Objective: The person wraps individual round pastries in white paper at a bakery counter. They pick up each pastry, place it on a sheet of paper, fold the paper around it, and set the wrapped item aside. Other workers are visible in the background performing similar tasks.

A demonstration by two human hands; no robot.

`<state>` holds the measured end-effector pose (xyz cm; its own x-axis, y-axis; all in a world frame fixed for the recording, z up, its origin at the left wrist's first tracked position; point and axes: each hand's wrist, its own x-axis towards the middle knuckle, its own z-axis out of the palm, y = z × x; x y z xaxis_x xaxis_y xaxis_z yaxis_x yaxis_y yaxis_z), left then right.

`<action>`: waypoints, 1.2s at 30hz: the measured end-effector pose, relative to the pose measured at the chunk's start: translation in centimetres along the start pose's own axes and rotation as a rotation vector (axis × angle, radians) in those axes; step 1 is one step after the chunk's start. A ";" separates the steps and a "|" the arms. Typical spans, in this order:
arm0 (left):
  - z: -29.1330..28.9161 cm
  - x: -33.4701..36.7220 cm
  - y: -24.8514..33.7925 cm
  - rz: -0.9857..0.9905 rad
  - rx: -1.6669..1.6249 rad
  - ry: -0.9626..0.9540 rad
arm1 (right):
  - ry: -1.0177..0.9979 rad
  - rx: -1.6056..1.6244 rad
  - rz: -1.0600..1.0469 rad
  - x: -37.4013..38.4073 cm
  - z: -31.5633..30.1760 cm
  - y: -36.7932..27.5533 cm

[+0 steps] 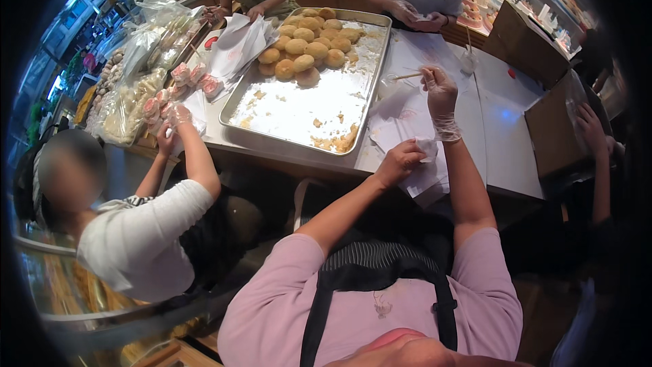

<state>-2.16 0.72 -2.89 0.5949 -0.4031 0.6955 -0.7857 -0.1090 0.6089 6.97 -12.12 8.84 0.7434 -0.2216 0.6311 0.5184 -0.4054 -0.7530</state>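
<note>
My right hand (441, 97), in a clear plastic glove, is raised over the table's near edge. Its fingers pinch a thin light-brown stick (409, 76) that points left. Lower and to the left, my left hand (402, 163) is bare and closed on a small piece of white paper (426, 149); whether anything is inside it is hidden. White paper sheets (401, 119) lie on the table behind both hands. Left of them stands a large metal tray (372, 98), with round golden-brown buns (296, 46) piled in its far left part and crumbs at its near end.
At left, a co-worker in a white top (153, 234) handles pink-and-white packets (155, 106). Two people work across the table. Plastic bags of goods (125, 112) fill the left end. A small white pot (469, 61) stands behind my right hand; an open cardboard box (564, 122) is at right.
</note>
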 end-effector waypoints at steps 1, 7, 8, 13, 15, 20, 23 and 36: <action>-0.1 0.1 -0.1 -0.007 -0.016 -0.027 | 0.047 0.043 -0.012 -0.1 -0.2 0.1; 0.1 0.5 0.5 -0.007 -0.037 0.004 | 0.194 0.284 0.159 -0.8 -3.9 1.2; 0.1 0.5 0.6 -0.010 -0.043 -0.002 | 0.243 0.339 0.201 -1.1 -5.0 1.2; -0.1 0.7 0.6 0.008 -0.020 0.021 | 0.397 0.394 0.342 -4.8 -11.3 0.5; -0.2 0.6 0.7 0.007 -0.005 0.005 | 0.411 0.386 0.374 -6.9 -13.5 -0.4; 0.2 0.8 0.8 0.011 0.023 -0.003 | 0.328 0.306 0.430 -10.7 -16.3 -1.4; 0.2 0.7 0.6 0.011 0.013 -0.009 | 0.278 0.217 0.416 -11.5 -16.4 -1.2; 0.0 0.3 0.2 0.000 -0.031 0.022 | 0.139 0.106 -0.076 0.4 -4.6 -2.5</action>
<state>-2.19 0.56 -2.59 0.5987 -0.3831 0.7034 -0.7803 -0.0805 0.6202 4.05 -15.25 11.78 0.6386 -0.3174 0.7010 0.6178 -0.3315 -0.7130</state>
